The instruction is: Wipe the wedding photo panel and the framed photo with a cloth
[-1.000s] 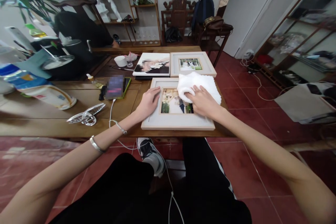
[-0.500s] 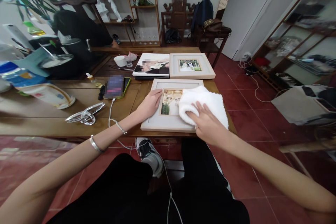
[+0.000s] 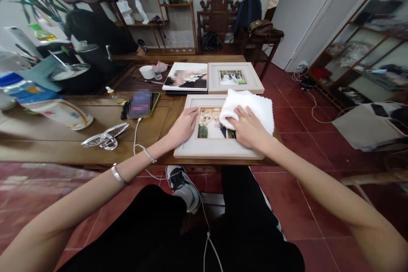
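Note:
A pale framed photo (image 3: 204,148) lies flat at the near edge of the wooden table (image 3: 63,148). My left hand (image 3: 182,126) rests flat on the frame's left border, fingers stretched out. My right hand (image 3: 248,128) presses a folded white cloth (image 3: 251,106) onto the glass at the picture's right side, fingers over the cloth. The cloth hides the frame's upper right corner.
Behind lie a second framed photo (image 3: 235,77) and a photo album (image 3: 186,77). To the left are a phone (image 3: 140,104) with a white cable, a silver ornament (image 3: 105,138), a wipes pack (image 3: 57,110) and a small white cup (image 3: 147,71). Shelves, a chair and red tiled floor surround the table.
My right hand with the cloth slid down to the frame's lower right, then came back up and left over the picture. My left hand stayed on the frame.

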Demonstrator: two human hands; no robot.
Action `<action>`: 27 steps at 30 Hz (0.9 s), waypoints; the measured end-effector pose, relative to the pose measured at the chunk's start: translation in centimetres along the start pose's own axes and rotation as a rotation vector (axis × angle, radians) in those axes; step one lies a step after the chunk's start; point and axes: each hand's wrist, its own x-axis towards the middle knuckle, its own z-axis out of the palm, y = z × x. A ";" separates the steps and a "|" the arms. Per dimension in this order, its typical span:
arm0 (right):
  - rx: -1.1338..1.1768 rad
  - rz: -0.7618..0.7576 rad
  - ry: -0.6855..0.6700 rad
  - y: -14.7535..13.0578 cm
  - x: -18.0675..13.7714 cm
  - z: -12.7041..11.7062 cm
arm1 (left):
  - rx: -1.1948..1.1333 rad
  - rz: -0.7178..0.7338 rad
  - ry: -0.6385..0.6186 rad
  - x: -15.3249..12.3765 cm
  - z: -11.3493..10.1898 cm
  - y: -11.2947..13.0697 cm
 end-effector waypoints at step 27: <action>0.074 -0.102 -0.057 0.9 0.7 -0.4 | -0.029 -0.007 0.015 -0.2 0.2 -0.2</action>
